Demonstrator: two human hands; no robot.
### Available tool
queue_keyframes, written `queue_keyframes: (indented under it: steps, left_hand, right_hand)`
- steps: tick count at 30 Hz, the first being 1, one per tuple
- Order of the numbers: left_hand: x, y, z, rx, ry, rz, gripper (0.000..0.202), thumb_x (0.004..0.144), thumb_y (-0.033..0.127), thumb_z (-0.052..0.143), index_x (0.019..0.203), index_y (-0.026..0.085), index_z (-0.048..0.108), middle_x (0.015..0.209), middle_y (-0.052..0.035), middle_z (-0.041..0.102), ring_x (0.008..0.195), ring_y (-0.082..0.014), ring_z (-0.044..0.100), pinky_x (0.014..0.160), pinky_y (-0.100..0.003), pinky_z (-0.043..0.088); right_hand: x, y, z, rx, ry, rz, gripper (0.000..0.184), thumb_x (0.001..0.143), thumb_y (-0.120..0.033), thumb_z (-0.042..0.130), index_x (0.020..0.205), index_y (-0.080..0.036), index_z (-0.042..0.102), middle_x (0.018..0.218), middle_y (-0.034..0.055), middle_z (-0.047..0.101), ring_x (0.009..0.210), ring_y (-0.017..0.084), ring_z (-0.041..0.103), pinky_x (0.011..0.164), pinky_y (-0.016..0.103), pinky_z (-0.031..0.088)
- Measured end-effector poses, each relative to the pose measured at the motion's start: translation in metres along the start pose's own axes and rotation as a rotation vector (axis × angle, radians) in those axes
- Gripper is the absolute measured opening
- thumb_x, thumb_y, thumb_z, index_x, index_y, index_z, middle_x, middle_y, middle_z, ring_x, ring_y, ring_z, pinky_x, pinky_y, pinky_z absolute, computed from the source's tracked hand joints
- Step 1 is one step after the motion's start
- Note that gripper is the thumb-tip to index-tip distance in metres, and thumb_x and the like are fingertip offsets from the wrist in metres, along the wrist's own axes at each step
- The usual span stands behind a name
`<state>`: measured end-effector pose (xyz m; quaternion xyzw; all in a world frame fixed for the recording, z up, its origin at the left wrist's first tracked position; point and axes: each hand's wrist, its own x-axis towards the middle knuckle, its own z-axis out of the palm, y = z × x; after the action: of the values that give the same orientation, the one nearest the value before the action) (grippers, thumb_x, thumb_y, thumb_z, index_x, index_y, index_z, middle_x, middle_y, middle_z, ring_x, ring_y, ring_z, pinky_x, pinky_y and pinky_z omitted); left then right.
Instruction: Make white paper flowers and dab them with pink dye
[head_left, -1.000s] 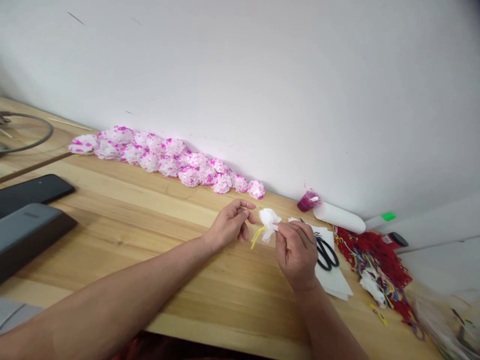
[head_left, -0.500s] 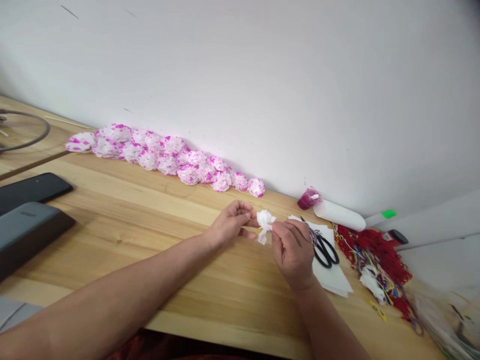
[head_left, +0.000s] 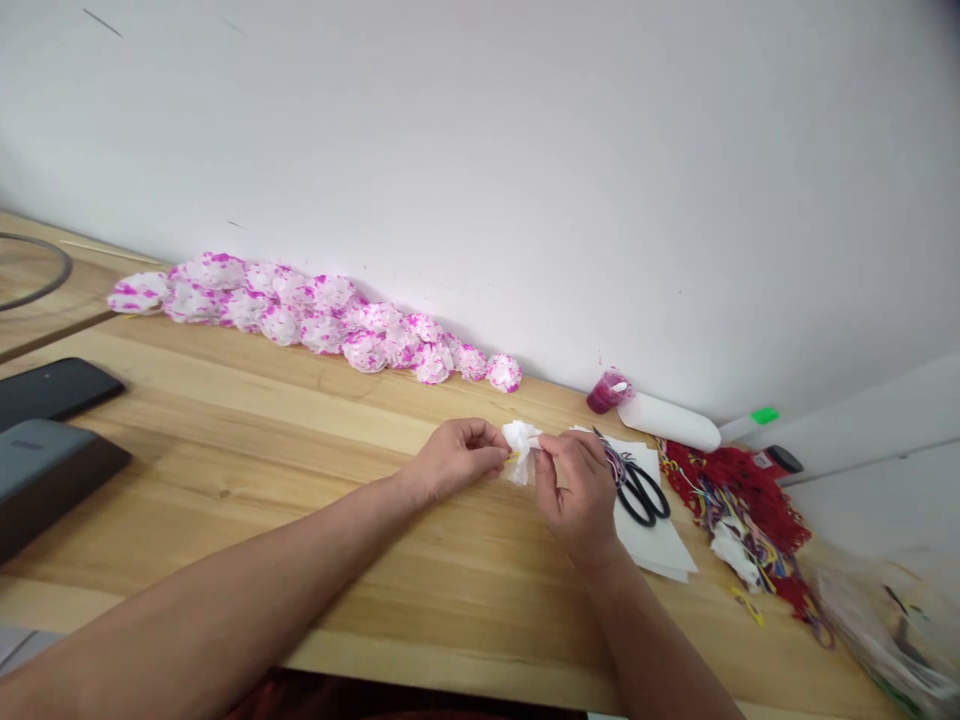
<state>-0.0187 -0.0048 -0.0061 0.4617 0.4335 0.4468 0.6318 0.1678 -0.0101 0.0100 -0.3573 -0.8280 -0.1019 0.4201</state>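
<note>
Between my hands, above the wooden table [head_left: 315, 540], is a small white tissue paper flower [head_left: 519, 440] with ruffled layers. A bit of yellow shows at its left side, where my left hand [head_left: 465, 458] pinches it with thumb and fingers. My right hand [head_left: 576, 485] grips a strip of the white tissue on the flower's right side between thumb and forefinger. Just right of that hand, black-handled scissors [head_left: 643, 495] lie on white paper sheets [head_left: 660, 555], with a striped bundle of yarn by their blades.
Pink-spotted tissue flowers [head_left: 322, 330] line the wall. A cup of magenta liquid [head_left: 606, 392], a white roll [head_left: 667, 420], red yarn [head_left: 757, 500] and a plastic bag [head_left: 870, 620] are to the right. A black phone [head_left: 56, 388] and a grey case [head_left: 56, 480] lie at left.
My left fingers, spread around the flower's left side before, have closed in a pinch on it. The right hand still holds its tissue. The whole view has shifted slightly.
</note>
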Motion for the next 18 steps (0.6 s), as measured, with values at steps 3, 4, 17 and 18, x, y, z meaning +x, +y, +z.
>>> queue_keyframes:
  steps: [3,4,17,18]
  left_hand:
    - [-0.001,-0.001,-0.001,0.263,0.036,0.114,0.016,0.07,0.029,0.071,0.079,0.015,0.072,0.07,-0.0034,0.069,0.06,-0.0137,0.059,0.053,-0.022,0.043]
    - [-0.002,-0.001,0.0,0.317,0.059,0.146,0.016,0.071,0.029,0.07,0.079,0.016,0.073,0.072,-0.0038,0.07,0.062,-0.0143,0.06,0.055,-0.022,0.044]
    - [-0.006,-0.001,0.0,0.444,-0.012,0.126,0.019,0.077,0.028,0.061,0.072,0.017,0.075,0.058,0.0021,0.063,0.053,-0.0111,0.049,0.049,-0.02,0.033]
    - [-0.004,-0.002,-0.001,0.404,-0.022,0.09,0.017,0.076,0.028,0.062,0.07,0.016,0.074,0.053,0.0035,0.058,0.048,-0.0093,0.044,0.046,-0.02,0.029]
  right_hand:
    - [-0.001,0.0,0.002,0.045,-0.012,0.075,0.016,0.089,-0.009,0.054,0.098,-0.019,0.062,0.082,0.0059,0.067,0.083,0.022,0.058,0.077,0.037,0.049]
    - [-0.002,0.0,0.003,0.064,-0.021,0.098,0.015,0.089,-0.01,0.053,0.098,-0.02,0.062,0.082,0.0057,0.067,0.083,0.022,0.058,0.076,0.037,0.049]
    - [0.001,-0.002,0.008,0.206,0.02,0.333,0.011,0.093,-0.019,0.054,0.097,-0.021,0.065,0.086,0.0032,0.07,0.075,0.016,0.062,0.071,0.03,0.051]
    - [0.001,-0.001,0.005,0.195,0.055,0.354,0.011,0.093,-0.02,0.054,0.098,-0.021,0.065,0.086,0.0033,0.07,0.074,0.016,0.062,0.07,0.03,0.05]
